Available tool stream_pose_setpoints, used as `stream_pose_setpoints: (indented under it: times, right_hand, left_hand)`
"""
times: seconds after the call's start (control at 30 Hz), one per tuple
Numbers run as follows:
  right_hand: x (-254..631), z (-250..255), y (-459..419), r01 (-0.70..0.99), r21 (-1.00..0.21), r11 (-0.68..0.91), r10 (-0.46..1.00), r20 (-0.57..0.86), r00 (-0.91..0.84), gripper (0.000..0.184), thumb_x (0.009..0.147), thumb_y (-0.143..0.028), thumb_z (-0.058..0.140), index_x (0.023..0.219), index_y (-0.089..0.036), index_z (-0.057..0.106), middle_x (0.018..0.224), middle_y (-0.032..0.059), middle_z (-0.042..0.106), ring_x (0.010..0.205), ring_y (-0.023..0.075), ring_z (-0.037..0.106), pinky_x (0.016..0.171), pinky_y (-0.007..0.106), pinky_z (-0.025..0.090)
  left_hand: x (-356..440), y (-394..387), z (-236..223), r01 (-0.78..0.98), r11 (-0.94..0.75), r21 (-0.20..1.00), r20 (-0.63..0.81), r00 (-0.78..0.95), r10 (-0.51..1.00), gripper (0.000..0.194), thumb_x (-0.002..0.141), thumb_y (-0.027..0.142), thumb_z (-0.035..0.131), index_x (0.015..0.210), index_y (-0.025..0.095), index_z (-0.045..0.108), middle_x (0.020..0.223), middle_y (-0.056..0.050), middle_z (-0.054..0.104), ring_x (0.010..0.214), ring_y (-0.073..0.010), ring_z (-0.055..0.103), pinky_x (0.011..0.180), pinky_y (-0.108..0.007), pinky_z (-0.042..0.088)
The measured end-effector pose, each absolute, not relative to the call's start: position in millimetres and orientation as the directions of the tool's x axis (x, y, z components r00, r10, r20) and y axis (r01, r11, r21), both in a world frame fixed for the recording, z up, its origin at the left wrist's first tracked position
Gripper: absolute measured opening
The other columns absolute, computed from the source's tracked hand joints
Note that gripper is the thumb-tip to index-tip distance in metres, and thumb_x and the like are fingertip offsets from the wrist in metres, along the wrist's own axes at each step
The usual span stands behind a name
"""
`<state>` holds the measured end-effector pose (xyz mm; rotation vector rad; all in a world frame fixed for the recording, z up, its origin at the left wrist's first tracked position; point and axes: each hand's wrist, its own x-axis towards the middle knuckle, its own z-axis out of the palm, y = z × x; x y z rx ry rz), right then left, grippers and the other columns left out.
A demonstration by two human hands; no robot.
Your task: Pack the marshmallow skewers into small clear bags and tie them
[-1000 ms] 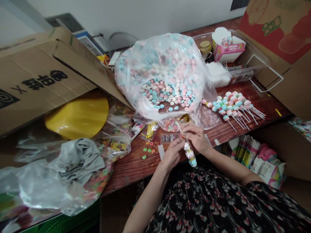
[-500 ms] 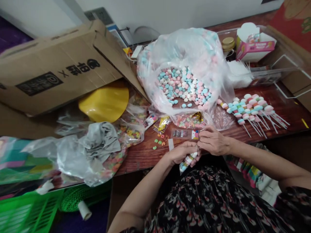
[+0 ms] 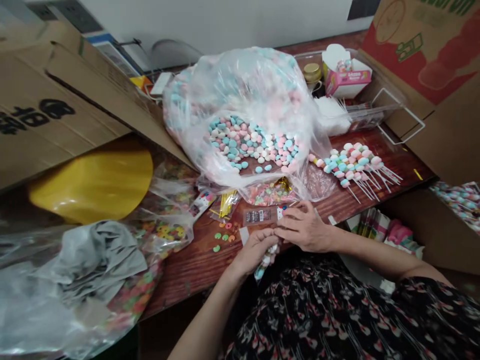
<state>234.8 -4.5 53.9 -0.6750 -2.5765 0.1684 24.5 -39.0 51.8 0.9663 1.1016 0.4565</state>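
- Room: a white wall (image 3: pixel 232 25) fills the top of the frame, and cardboard cartons crowd both upper corners, a tan one (image 3: pixel 63 100) at upper left and a red-printed one (image 3: pixel 423 60) at upper right.
- Surface: a red-brown wood-grain counter (image 3: pixel 191 265) runs across the middle of the frame.
- Center: a large clear plastic bag (image 3: pixel 240 75) of pastel pink, blue and white candies (image 3: pixel 251 142) slumps open above the hands.
- Left of frame: a yellow plastic sheet (image 3: pixel 97 187) and crumpled grey plastic (image 3: pixel 90 262) lie beside a clear bag of colored cereal-like candies (image 3: pixel 168 232).
- Right of frame: a row of pastel candy skewers (image 3: pixel 348 165) lies on the counter, below a clear tray (image 3: pixel 375 112) holding a pink-and-white paper box (image 3: pixel 347 75).
- Hands: the left hand (image 3: pixel 255 250) is clenched around a clear sleeve of candies (image 3: pixel 268 260), gripping it at the lower left of the pair. Its long axis tilts from lower left up toward the right hand (image 3: pixel 305 227).
- Grip: the right hand's fingers (image 3: pixel 296 212) curl over the sleeve's upper end, but whether they pinch it is hidden. The left hand is nearer the sleeve's candy-filled end, which pokes out below it.
- Nearby: small candy rings (image 3: pixel 225 232) lie just left of the hands.
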Motion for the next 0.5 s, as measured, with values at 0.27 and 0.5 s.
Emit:
stream_pose_setpoints:
  times: [0.27, 0.5]
  right_hand:
    - [226.2, 32.0, -2.7, 0.466, -0.399, 0.79, 0.571, 0.203, -0.795, 0.019, 0.089, -0.021, 0.052, 0.073, -0.018, 0.062, 0.074, 0.0004, 0.067, 0.084, 0.0174, 0.05, 0.083, 0.039, 0.026]
    - [243.9, 57.5, 42.6, 0.511, -0.627, 0.588, 0.778, 0.267, -0.568, 0.019, 0.095, -0.026, 0.052, 0.091, -0.021, 0.069, 0.086, 0.0013, 0.071, 0.083, 0.015, 0.057, 0.079, 0.03, 0.036]
  left_hand:
    - [22.3, -37.3, 51.1, 0.375, 0.102, 0.921, -0.261, 0.402, 0.878, 0.025, 0.084, 0.041, 0.061, 0.077, 0.019, 0.07, 0.063, -0.003, 0.059, 0.057, -0.0129, 0.051, 0.054, -0.023, 0.039]
    - [18.2, -39.0, 45.5, 0.334, 0.037, 0.942, -0.142, 0.295, 0.945, 0.028, 0.085, 0.035, 0.06, 0.064, 0.018, 0.066, 0.059, -0.001, 0.056, 0.056, -0.0121, 0.05, 0.056, -0.024, 0.038]
